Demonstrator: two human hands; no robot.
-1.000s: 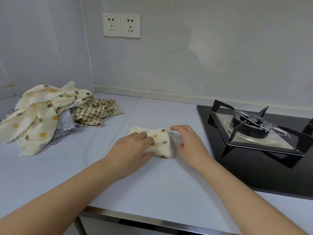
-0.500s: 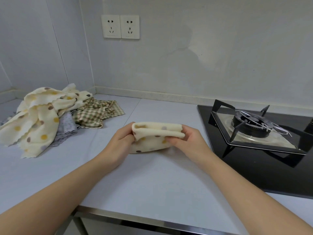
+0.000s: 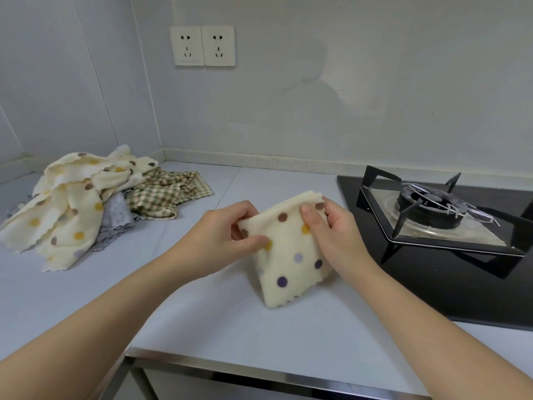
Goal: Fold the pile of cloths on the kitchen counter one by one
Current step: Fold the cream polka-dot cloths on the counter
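Observation:
A folded cream cloth with coloured dots (image 3: 288, 264) hangs in front of me above the counter (image 3: 236, 319), its scalloped lower edge near the surface. My left hand (image 3: 222, 235) pinches its left upper corner. My right hand (image 3: 331, 229) pinches its right upper corner, thumb on the front face. At the far left lies the pile: a large cream dotted cloth (image 3: 66, 209) on top, a grey cloth (image 3: 118, 217) under it and a green checked cloth (image 3: 167, 192) beside it.
A black gas hob (image 3: 432, 255) with a burner and pan support (image 3: 432, 203) fills the right side, close to my right hand. Two wall sockets (image 3: 202, 46) sit on the back wall. The counter's metal front edge (image 3: 259, 370) runs below my arms.
The folded cloth lay on the counter under my hands a second ago. Both hands have lifted it by its top edge, and it now hangs down, showing its dotted face.

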